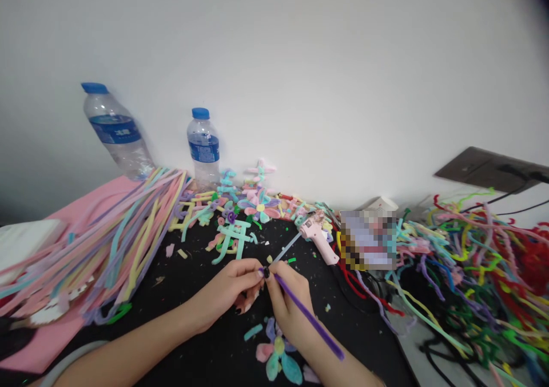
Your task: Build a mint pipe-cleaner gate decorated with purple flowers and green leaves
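Note:
A purple pipe cleaner (309,316) is pinched at one end by my left hand (234,287) and my right hand (288,295), whose fingertips meet above the black table. Its long free end lies back over my right wrist. Just below the hands rests a pipe-cleaner flower (278,346) with pastel petals and a yellow centre, partly hidden by my right arm. A short teal piece (253,332) lies beside it. Beyond my fingers sits a pink glue gun (318,237) with a glue stick (288,246) poking from its back.
Long pastel pipe cleaners (137,227) spread over a pink sheet (105,195) at left. Two water bottles (204,147) stand against the wall. Finished-looking shapes (234,238) crowd the back. Tangled coloured pipe cleaners (472,272) and a wall socket (484,168) with cables are at right.

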### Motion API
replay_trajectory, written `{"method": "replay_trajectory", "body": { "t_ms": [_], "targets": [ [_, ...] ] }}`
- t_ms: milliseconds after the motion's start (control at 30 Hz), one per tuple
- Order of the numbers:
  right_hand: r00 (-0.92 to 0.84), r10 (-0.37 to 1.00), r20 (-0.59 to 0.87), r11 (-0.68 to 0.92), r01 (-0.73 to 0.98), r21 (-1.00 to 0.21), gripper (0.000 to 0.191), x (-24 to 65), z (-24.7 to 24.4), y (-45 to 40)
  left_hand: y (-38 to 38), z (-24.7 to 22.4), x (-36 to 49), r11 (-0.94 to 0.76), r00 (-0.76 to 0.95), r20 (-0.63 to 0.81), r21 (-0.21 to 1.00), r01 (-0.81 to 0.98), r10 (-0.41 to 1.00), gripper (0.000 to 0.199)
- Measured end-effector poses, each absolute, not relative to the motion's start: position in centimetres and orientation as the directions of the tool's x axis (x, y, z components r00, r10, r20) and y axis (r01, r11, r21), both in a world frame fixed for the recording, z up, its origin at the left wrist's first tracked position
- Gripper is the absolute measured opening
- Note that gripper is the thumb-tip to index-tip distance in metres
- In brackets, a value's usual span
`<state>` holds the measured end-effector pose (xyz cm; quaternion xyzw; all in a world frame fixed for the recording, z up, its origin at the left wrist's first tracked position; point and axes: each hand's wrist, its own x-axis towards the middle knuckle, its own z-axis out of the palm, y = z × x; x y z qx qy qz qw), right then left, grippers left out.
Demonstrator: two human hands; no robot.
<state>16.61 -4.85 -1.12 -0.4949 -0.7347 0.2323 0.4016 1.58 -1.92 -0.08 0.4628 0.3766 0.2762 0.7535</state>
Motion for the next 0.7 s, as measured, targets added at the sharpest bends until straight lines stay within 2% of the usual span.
{"method": "replay_trajectory", "body": {
  "t_ms": [133,300,400,500,700],
  "targets": [
    [-0.212,0.922,0.323,0.386,0.539,-0.748,0.022,16.7,-1.1,-4.8,-1.9,-0.3,1.7,0.311,0.508,-0.272,0.951,0.009,0.817,0.031],
    [-0.259,0.923,0.285,0.382,0.518,-0.766,0.021,16.8,-0.9,-4.7,-1.9,-0.4,1.7,0.255,0.49,-0.238,0.966,0.034,0.839,0.029],
    [-0.256,0.923,0.287,0.381,0.511,-0.77,0.02,16.9,-0.8,-4.7,-1.8,-0.2,1.6,0.187,0.478,-0.226,0.974,0.127,0.849,0.028],
    [-0.252,0.92,0.301,0.39,0.5,-0.773,0.02,16.9,-0.7,-4.8,-1.8,0.2,1.5,0.072,0.474,-0.186,0.966,0.249,0.861,0.03],
    [-0.2,0.926,0.319,0.377,0.453,-0.808,0.023,16.9,-0.8,-4.8,-1.8,0.8,1.2,-0.262,0.486,0.028,0.868,0.422,0.874,0.036]
  ]
}}
